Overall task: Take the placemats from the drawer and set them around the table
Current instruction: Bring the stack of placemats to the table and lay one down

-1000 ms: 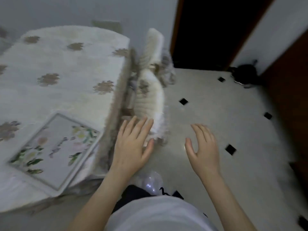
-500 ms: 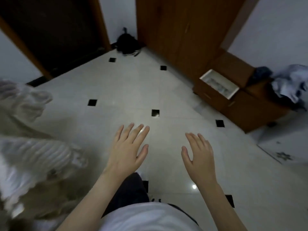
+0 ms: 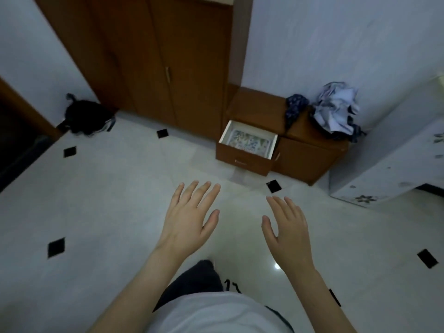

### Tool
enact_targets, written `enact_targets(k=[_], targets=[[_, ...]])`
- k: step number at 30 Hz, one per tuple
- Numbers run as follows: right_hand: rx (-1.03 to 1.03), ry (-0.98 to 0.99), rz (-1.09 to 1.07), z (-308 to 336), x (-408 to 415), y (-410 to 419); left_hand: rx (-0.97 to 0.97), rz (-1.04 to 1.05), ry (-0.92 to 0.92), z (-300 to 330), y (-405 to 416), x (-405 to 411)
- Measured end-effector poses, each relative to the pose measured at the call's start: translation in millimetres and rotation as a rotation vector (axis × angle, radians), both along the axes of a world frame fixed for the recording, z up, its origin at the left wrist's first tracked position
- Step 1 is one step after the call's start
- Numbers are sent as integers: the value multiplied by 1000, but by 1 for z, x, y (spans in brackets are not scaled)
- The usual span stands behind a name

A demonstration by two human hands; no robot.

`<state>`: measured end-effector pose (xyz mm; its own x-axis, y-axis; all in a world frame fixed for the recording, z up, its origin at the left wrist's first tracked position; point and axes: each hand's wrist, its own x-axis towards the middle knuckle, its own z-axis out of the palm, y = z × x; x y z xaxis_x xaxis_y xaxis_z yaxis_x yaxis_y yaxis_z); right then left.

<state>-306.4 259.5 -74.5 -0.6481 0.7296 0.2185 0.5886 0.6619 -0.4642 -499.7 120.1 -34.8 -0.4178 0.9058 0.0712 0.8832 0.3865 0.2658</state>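
- Brown wooden drawer [image 3: 247,146] stands pulled open at the floor's far edge, a floral placemat [image 3: 249,143] lying flat inside.
- Left hand [image 3: 189,219] and right hand [image 3: 287,224] hover spread wide, empty.
- Placemat probably light, thin, flexible; pinch its near edge.

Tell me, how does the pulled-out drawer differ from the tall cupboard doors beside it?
The drawer is pulled open, showing a floral placemat inside; the cupboard doors are shut. The drawer sits low by the floor, while the doors rise out of view. The drawer's inside is white; the doors show only brown. Both have the same reddish-brown wood fronts and small handles.
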Motion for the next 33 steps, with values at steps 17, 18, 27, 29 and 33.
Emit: enact_targets(k=[17,18,27,29,33], targets=[[-34,-77,-103,-2,-114,301,-42,-96,7,-3,323,-131],[-45,-58,-101,-3,-118,319,-37,-77,1,-4,337,-132],[-82,47,-37,-26,-167,435,6,-16,-9,-39,444,-162],[-110,66,-27,-45,-181,450,26,-13,-18,-60,460,-171],[-166,103,-33,-95,-212,472,41,-24,-53,-115,494,-190]])
